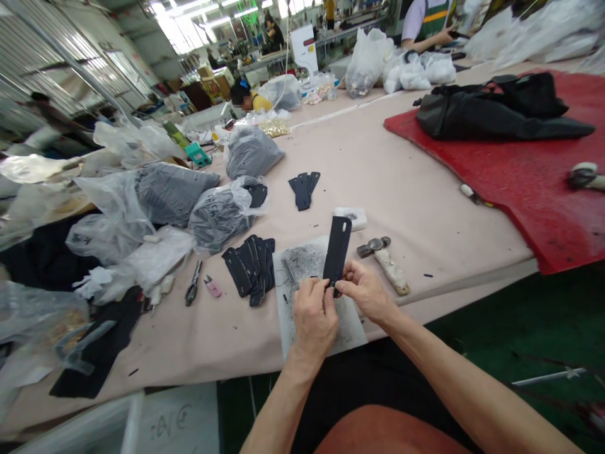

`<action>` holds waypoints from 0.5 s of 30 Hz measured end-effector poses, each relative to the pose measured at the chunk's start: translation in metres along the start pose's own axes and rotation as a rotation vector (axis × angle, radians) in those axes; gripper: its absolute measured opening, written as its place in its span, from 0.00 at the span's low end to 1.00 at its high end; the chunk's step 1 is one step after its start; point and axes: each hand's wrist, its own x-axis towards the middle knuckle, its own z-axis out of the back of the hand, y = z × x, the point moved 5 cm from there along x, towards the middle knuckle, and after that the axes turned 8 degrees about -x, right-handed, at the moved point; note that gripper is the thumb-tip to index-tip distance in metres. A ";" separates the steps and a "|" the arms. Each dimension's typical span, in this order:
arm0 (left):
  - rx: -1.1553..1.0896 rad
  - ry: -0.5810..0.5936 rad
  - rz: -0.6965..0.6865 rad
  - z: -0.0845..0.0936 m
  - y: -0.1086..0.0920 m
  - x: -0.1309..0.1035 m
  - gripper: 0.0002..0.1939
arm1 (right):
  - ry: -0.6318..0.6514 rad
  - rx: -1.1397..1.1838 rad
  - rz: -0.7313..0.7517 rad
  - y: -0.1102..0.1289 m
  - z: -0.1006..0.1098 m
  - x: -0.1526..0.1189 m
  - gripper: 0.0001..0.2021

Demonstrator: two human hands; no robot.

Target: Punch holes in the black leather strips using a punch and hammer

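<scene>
Both hands grip a black strip-shaped piece (338,246) with a slot near its top end, tilted up over a pale board (286,328). My left hand (316,315) pinches its lower left edge, and my right hand (366,290) has thumb and fingers closed on its lower right edge. A thin metal rod-like tool (290,273) lies on the board, which is covered with dark marks. Close to my right hand rests a hammer (390,268) with a wrapped handle. To the left of the board is a pile of similar black pieces (250,268).
Pink thread snips (212,286) and pliers (192,285) lie at the left. Plastic bags of dark pieces (222,211) stand behind them. A few black pieces (304,190) lie further back, near a white block (357,218). A black bag (491,110) sits on a red sheet (529,208).
</scene>
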 end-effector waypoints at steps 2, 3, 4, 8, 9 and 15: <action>0.030 0.006 -0.013 -0.003 -0.001 -0.002 0.11 | -0.042 -0.015 0.006 -0.001 0.001 -0.001 0.08; 0.037 0.005 -0.018 -0.005 -0.001 -0.002 0.11 | -0.063 -0.023 0.009 -0.002 0.002 -0.002 0.08; 0.038 0.003 -0.023 -0.006 -0.002 -0.003 0.11 | -0.082 -0.031 0.011 -0.003 0.002 -0.002 0.07; 0.021 -0.011 -0.026 -0.011 -0.004 -0.004 0.10 | -0.127 -0.043 0.004 -0.006 0.004 -0.003 0.07; 0.025 -0.018 -0.012 -0.012 -0.003 -0.003 0.09 | -0.128 -0.041 -0.004 -0.007 0.004 -0.003 0.07; 0.050 -0.206 0.240 0.013 0.024 0.007 0.07 | -0.182 0.022 -0.067 -0.013 0.017 0.001 0.09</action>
